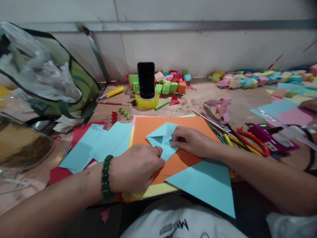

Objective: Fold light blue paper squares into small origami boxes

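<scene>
A light-blue folded paper [160, 134] lies on a stack of coloured sheets topped by an orange sheet [146, 124]. My left hand [138, 167], with a ring and a green bead bracelet, is closed with its fingertips at the paper's lower left edge. On the right side of the paper, my right hand [189, 140] has its thumb and fingers drawn together in a pinch on it. Below my right forearm lies a light-blue sheet [208, 183] partly over the stack. More light-blue pieces [109, 140] rest on red paper to the left.
A phone [146, 81] stands in a yellow tape roll [147, 100] before folded paper cubes [167, 87]. Right are a pink glue gun [224, 110], orange-handled pliers [255, 140] and a purple power strip [272, 137]. Left are a green bag [84, 86] and cutter [115, 92]. Another person's hand [309, 105] shows far right.
</scene>
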Tool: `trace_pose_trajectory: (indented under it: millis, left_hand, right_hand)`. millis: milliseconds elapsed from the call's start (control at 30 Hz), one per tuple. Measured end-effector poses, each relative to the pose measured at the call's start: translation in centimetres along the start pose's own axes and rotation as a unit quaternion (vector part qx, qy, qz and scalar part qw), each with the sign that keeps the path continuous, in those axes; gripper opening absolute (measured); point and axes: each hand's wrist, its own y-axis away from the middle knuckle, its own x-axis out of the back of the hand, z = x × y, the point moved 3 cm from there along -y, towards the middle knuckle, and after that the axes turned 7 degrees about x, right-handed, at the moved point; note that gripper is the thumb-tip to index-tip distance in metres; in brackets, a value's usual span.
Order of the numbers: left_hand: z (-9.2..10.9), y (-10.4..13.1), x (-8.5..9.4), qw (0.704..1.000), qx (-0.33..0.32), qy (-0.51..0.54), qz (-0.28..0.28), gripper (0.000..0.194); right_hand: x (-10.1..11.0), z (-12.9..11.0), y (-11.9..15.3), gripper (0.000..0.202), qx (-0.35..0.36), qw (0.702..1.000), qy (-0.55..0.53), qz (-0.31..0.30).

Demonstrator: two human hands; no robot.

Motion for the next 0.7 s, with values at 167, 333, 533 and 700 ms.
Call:
trace_pose_trajectory:
  millis: [167, 333, 533, 700]
  left_hand:
    - [0.13, -0.02, 0.15, 1.000, -0.003, 0.001, -0.009, 0.013]
    - [0.06, -0.04, 0.17, 1.000, 0.004, 0.002, -0.014, 0.012]
    - [0.11, -0.16, -0.05, 1.000, -0.010, -0.019, -0.001, 0.016]
    - [0.40, -0.18, -0.35, 0.999, -0.007, -0.040, -0.003, 0.018]
  right_hand:
    - [-0.07, 0.05, 0.10, 0.013, 0.002, 1.000, 0.007, -0.003]
    - [0.04, 0.00, 0.08, 0.014, 0.005, 1.000, 0.011, -0.007]
    - [-0.07, 0.14, 0.10, 0.014, 0.011, 1.000, 0.015, -0.011]
    - [-0.11, 0.04, 0.13, 0.015, 0.009, 1.000, 0.020, -0.010]
